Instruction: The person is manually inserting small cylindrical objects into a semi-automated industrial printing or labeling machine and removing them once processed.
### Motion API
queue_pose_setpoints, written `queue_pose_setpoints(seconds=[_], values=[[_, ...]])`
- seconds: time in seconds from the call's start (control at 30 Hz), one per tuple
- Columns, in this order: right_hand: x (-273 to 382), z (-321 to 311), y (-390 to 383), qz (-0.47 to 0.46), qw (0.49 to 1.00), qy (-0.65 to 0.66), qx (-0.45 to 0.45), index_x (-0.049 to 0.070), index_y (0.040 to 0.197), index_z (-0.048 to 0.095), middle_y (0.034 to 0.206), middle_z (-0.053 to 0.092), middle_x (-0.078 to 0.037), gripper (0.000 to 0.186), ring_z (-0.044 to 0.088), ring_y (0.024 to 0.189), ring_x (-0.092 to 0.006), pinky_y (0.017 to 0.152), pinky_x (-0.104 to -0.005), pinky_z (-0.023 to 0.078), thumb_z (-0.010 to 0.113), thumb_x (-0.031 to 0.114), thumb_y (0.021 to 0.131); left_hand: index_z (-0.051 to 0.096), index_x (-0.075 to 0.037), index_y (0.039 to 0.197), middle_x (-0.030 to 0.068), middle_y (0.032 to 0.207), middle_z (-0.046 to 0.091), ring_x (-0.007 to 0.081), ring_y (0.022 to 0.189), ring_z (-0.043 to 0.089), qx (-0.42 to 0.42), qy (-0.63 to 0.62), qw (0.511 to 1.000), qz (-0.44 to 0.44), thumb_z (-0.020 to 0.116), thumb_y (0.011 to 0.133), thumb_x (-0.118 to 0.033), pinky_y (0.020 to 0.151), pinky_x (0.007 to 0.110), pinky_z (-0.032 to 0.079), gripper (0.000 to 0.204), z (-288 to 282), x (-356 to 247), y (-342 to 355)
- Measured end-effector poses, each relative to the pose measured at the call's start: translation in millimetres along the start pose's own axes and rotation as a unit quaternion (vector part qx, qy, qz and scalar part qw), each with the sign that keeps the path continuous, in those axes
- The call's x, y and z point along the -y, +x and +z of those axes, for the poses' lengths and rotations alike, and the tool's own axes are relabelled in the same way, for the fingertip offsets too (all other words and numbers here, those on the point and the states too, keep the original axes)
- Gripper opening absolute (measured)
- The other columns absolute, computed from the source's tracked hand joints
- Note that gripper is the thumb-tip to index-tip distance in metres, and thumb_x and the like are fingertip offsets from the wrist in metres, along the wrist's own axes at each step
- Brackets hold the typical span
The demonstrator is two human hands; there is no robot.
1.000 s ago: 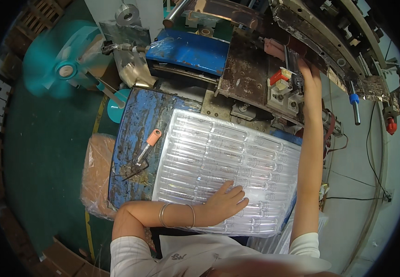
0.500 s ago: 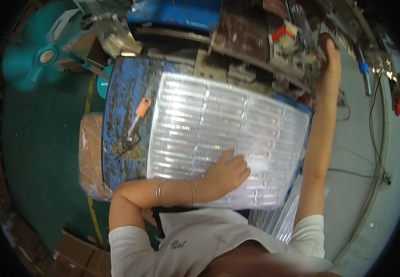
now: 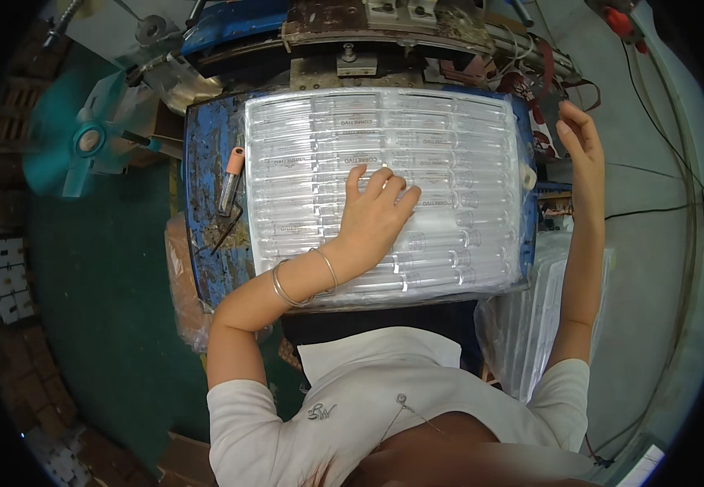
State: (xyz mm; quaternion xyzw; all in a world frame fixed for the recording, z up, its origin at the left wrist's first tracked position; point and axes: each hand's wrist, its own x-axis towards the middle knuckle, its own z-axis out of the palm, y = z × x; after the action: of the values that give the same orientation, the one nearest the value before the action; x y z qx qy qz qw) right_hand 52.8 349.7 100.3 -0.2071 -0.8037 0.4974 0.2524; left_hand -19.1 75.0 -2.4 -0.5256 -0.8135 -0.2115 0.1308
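Observation:
A wide white tray (image 3: 250, 207) holds rows of clear plastic tubes (image 3: 437, 170), some with dark print. My left hand (image 3: 376, 215) rests over the middle of the rows, fingers spread, fingertips on the tubes. Two thin bangles (image 3: 303, 276) circle that wrist. My right hand (image 3: 581, 138) is raised beyond the tray's right side, fingers loosely bent and apart, with nothing visible in it. Closest to it are a dark strap (image 3: 548, 69) and a red-and-white patterned cloth or bag (image 3: 522, 89).
The tray lies on a worn blue table (image 3: 206, 162). At its left are an orange-handled tool (image 3: 233, 166) and a hex key (image 3: 228, 231). A tape roll (image 3: 528, 177) sits at the tray's right edge. Machinery (image 3: 384, 28) stands behind; a teal fan (image 3: 90, 142) spins far left. Clear plastic trays (image 3: 522, 316) lean at right.
The view has shifted, with the machinery now higher in it. My left hand has moved farther up the rows of tubes. My right hand has come away from the machine's right end.

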Motion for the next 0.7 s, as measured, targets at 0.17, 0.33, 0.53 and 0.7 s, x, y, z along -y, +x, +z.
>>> queue_pose_setpoints(seconds=[0.17,0.33,0.53,0.7], values=[[-3.2,-2.8,-14.1,-0.007,1.0,0.018,0.019,0.003,0.11,0.054,0.107,0.054,-0.004,0.031,0.048,0.102,-0.0126,0.09,-0.0253,0.036,0.057,0.019,0.083,0.056,-0.012,0.103,0.0016,0.1,0.053,0.02,0.102,0.046,0.025,-0.052,0.998,0.006,0.068,0.068,-0.021,0.092,0.047,0.027,0.038,-17.3,-41.0,-11.6],[-12.0,13.7,-22.0,-0.027,0.995,0.038,0.09,0.003,0.109,0.054,0.106,0.054,-0.003,0.028,0.05,0.096,-0.0099,0.085,-0.0239,0.038,0.056,0.016,0.084,0.057,-0.01,0.104,0.0025,0.101,0.054,0.0182,0.102,0.048,0.06,0.034,0.995,0.075,0.065,0.072,-0.02,0.092,0.045,0.029,0.035,-6.6,-36.6,-21.9],[-15.6,8.2,-24.7,-0.037,0.994,0.068,0.076,0.002,0.108,0.055,0.105,0.055,-0.002,0.027,0.05,0.095,-0.0087,0.083,-0.0216,0.039,0.057,0.012,0.083,0.057,-0.008,0.105,0.0047,0.092,0.059,0.0183,0.09,0.054,0.008,-0.127,0.992,0.018,0.063,0.076,-0.016,0.087,0.038,0.036,0.03,-33.9,-26.5,-8.8],[-4.0,24.3,-30.4,0.047,0.957,0.127,0.257,0.003,0.112,0.052,0.111,0.053,-0.004,0.034,0.051,0.096,-0.0114,0.083,-0.0238,0.039,0.058,0.015,0.081,0.056,-0.002,0.106,0.0067,0.087,0.06,0.0174,0.075,0.056,-0.028,-0.378,0.913,-0.154,0.057,0.083,-0.014,0.07,0.027,0.044,0.026,-50.6,-19.6,24.2]])
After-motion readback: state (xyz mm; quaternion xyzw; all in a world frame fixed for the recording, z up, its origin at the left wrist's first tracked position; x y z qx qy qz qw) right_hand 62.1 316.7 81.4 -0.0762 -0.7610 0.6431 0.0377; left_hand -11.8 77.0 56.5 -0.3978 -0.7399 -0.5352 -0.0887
